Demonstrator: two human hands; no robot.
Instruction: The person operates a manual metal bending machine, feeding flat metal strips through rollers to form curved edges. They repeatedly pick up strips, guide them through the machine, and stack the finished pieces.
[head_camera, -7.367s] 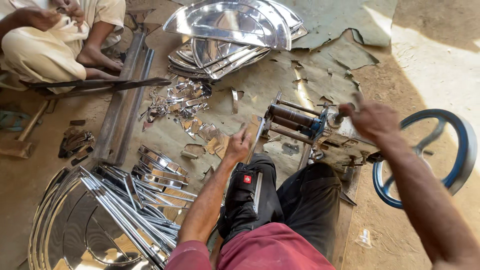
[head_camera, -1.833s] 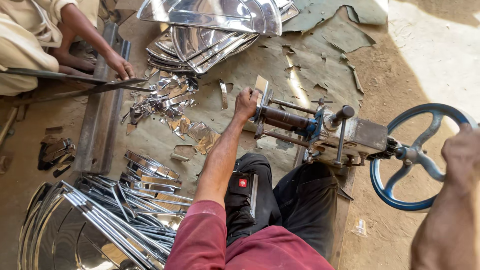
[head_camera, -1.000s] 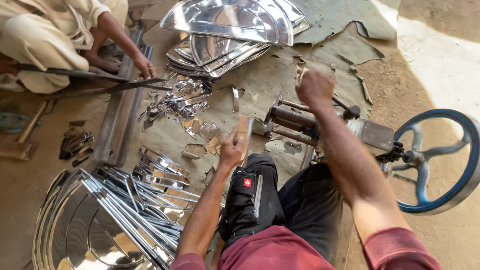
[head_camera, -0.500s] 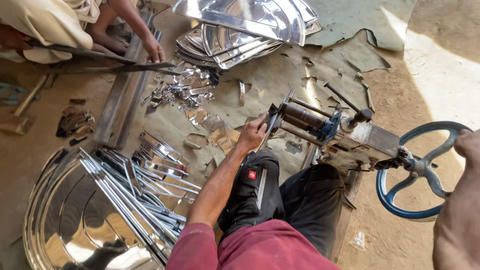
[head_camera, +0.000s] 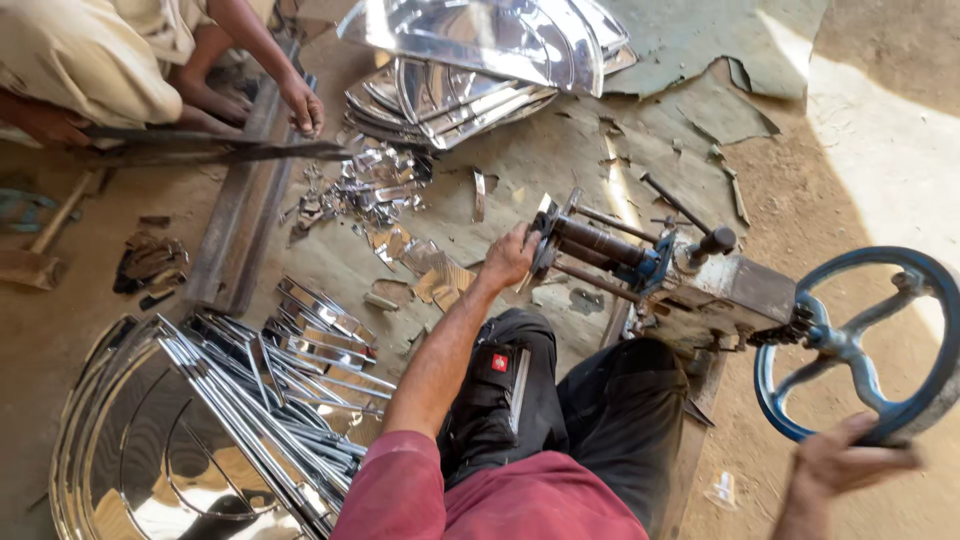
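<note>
I sit on the ground behind a hand-cranked roller machine (head_camera: 720, 295) with dark twin rollers (head_camera: 600, 243). My left hand (head_camera: 508, 260) is at the left end of the rollers, closed on a narrow shiny metal strip (head_camera: 543, 210) that stands between them. My right hand (head_camera: 845, 465) grips the lower rim of the machine's blue crank wheel (head_camera: 778, 395) at the bottom right. My dark trousers and red sleeve fill the lower centre.
Another person sits at the upper left, a hand (head_camera: 303, 105) resting on a steel beam (head_camera: 240, 225) beside long shears (head_camera: 200, 150). Shiny curved sheet pieces (head_camera: 480, 50) are stacked at the top. Bent strips (head_camera: 290, 400) pile at the lower left; scrap trimmings (head_camera: 370, 190) lie between.
My left hand brought the strip up to the rollers and stays there. My right hand left the top of the machine, went to the blue wheel and has moved down its rim.
</note>
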